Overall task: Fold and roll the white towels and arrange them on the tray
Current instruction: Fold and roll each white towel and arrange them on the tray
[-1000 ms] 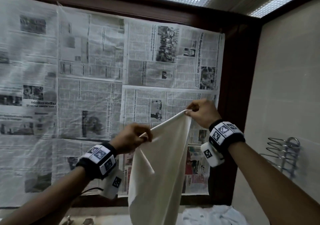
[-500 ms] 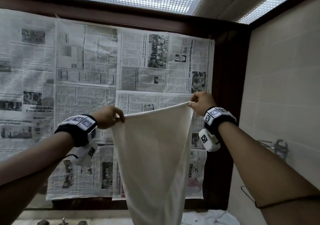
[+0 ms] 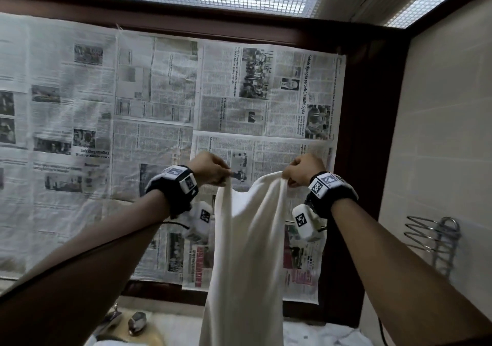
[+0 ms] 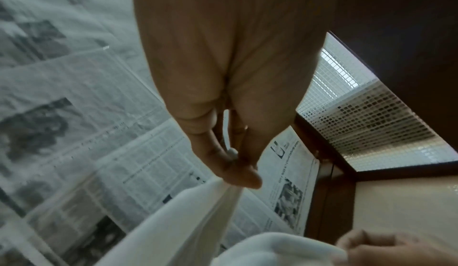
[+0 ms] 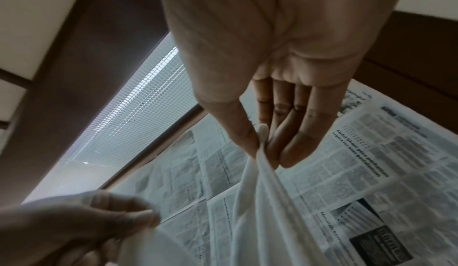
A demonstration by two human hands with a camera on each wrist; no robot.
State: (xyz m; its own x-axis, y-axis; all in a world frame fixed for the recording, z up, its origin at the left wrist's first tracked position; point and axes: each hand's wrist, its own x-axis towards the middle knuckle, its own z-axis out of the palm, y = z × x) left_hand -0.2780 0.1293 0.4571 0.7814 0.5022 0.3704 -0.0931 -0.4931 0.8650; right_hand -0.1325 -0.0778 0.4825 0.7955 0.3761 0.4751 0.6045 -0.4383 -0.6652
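Left hand (image 3: pixel 210 171): fingers curled, thumb and forefinger pinching one top corner of the white towel (image 3: pixel 247 252); the wrist view shows a nub of cloth squeezed between the fingertips (image 4: pixel 233 153).
Right hand (image 3: pixel 303 170): fingers closed the same way on the other top corner, a small tuft poking out above the pinch (image 5: pixel 262 133).
Towel position: held up in the air in front of the newspaper-covered wall (image 3: pixel 159 122), hanging down between the forearms; its lower end runs out of view.
Why held so: likely to let the cloth drop straight by its own weight, so edges line up before the first fold.
Cloth: soft, matte, limp; the top edge sags between the hands and long vertical folds run down.
Other towels: a crumpled white heap (image 3: pixel 332 335) lies at the table's right end, below the hanging one.
Tray: not in view.
Wire rack (image 3: pixel 436 241): thin metal, on the tiled right wall.
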